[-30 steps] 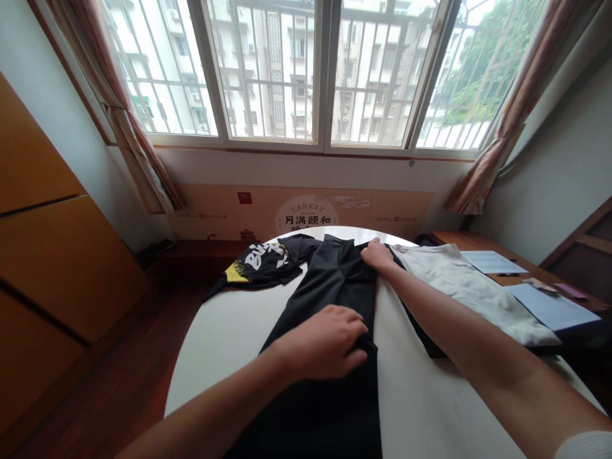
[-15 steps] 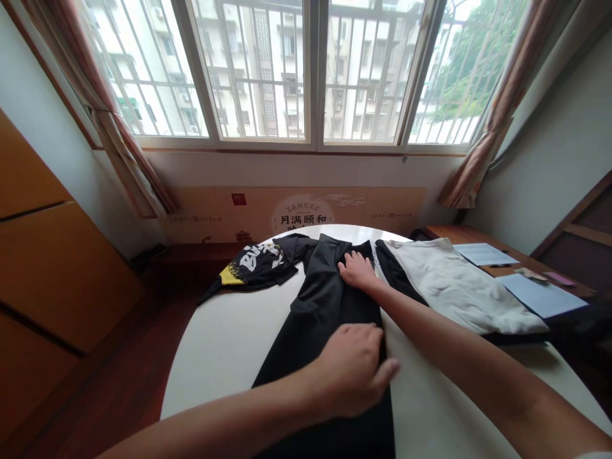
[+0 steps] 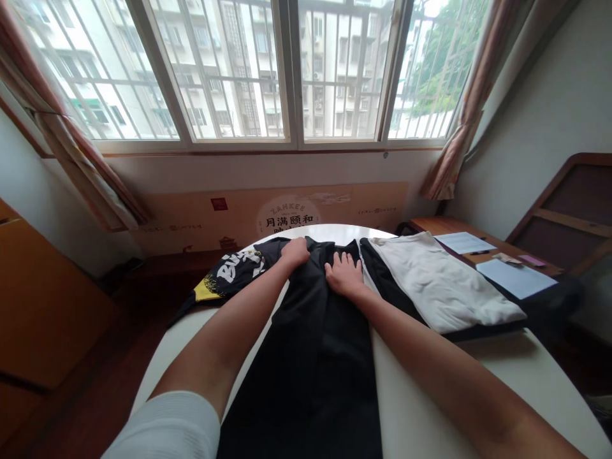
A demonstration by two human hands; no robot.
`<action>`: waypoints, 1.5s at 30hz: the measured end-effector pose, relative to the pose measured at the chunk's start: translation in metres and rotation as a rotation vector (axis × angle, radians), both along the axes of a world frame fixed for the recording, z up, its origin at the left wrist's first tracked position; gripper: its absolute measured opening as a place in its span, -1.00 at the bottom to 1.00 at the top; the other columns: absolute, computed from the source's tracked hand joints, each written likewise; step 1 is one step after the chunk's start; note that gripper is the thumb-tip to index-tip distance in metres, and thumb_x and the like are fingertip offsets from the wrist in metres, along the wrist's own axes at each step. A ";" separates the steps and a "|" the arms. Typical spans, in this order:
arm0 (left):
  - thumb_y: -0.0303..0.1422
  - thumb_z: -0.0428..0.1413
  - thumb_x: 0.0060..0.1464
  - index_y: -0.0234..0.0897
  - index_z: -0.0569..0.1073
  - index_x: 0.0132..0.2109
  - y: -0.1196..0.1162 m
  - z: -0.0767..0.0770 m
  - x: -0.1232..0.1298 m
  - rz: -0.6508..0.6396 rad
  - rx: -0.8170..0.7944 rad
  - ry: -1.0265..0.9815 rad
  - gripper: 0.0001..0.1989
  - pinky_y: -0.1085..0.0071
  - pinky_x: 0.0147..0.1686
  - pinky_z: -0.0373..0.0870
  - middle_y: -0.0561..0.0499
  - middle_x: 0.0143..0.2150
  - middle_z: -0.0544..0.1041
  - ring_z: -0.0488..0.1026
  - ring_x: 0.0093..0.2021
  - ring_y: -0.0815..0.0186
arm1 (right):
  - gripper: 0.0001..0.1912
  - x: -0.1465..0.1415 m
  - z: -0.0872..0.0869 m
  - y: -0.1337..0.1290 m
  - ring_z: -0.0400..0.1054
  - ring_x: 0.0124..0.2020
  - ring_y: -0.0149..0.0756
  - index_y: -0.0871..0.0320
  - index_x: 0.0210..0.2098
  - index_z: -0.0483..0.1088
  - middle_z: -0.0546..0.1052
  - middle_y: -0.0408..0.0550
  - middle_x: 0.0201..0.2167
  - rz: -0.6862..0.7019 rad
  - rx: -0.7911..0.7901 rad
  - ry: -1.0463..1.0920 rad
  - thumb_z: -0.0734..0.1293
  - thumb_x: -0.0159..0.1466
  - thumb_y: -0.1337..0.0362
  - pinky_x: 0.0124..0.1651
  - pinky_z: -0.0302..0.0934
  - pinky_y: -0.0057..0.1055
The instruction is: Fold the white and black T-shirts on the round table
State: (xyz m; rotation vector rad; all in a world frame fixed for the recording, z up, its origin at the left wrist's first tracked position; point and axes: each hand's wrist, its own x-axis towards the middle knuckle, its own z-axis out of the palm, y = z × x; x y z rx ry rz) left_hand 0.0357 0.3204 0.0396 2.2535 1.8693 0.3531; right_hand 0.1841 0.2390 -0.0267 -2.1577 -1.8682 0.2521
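Note:
Black trousers (image 3: 310, 357) lie lengthwise over the white table, their waist end at the far side. My left hand (image 3: 296, 250) is closed on the upper left edge of the trousers, fingers curled under and partly hidden. Flat on the upper right part of the trousers rests my right hand (image 3: 345, 273), its fingers spread. A black T-shirt (image 3: 234, 271) with white lettering and a yellow patch lies just left of my left hand. To the right of my right hand is a pile of folded clothes with a white garment (image 3: 440, 280) on top.
The round white table (image 3: 415, 389) carries all the clothes. At the right, a wooden desk (image 3: 430, 224) holds sheets of paper (image 3: 516, 278) and a pen. A barred window and tied curtains (image 3: 452, 153) stand behind; a wooden cabinet (image 3: 43, 312) is at the left.
My left hand has moved from the middle of the trousers up to their far left edge and closed there. The trousers look flatter near the top. My right hand stays on the fabric.

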 end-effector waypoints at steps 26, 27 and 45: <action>-0.20 0.22 0.14 -0.30 0.38 -0.53 -0.101 -0.018 -0.082 -0.089 -0.368 -0.311 -0.63 0.47 -0.56 0.25 0.06 -0.61 0.39 0.36 -0.59 0.37 | -0.18 0.031 0.000 0.023 -0.22 0.57 -0.02 0.29 0.55 -0.07 -0.04 0.17 0.57 0.161 0.017 0.016 -0.09 0.52 -0.14 0.53 -0.37 -0.06; -0.19 0.21 0.14 -0.28 0.39 -0.50 -0.103 -0.022 -0.086 -0.069 -0.351 -0.348 -0.66 0.47 -0.55 0.26 0.07 -0.61 0.39 0.37 -0.57 0.36 | -0.18 0.031 0.000 0.023 -0.22 0.57 -0.03 0.28 0.55 -0.07 -0.04 0.17 0.57 0.167 0.021 0.020 -0.09 0.52 -0.13 0.53 -0.37 -0.06; -0.18 0.31 -0.10 -0.18 0.29 -0.24 -0.153 0.009 -0.111 -0.147 -0.650 -0.018 -0.61 0.44 -0.50 0.32 0.12 -0.59 0.48 0.52 -0.49 0.21 | -0.21 0.026 0.004 0.016 -0.15 0.55 0.05 0.54 0.47 0.06 0.04 0.36 0.52 0.040 0.023 -0.013 0.04 0.46 0.04 0.51 -0.30 -0.13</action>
